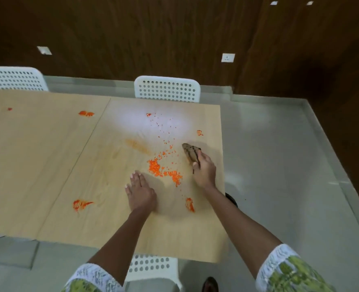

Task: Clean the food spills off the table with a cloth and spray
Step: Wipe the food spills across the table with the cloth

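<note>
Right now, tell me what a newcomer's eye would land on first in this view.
The bright orange crumb pile in the middle of the wooden table, between the two hands. The right hand grips a brown cloth just right of the pile, near the table's right edge, while the left hand rests flat on the table to its left. Orange smears dot the rest of the tabletop.

Dark wood wall point(153, 39) — white chairs point(167, 89)

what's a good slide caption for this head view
Right hand grips a cloth beside a pile of orange crumbs, left hand flat on the wooden table.
</note>
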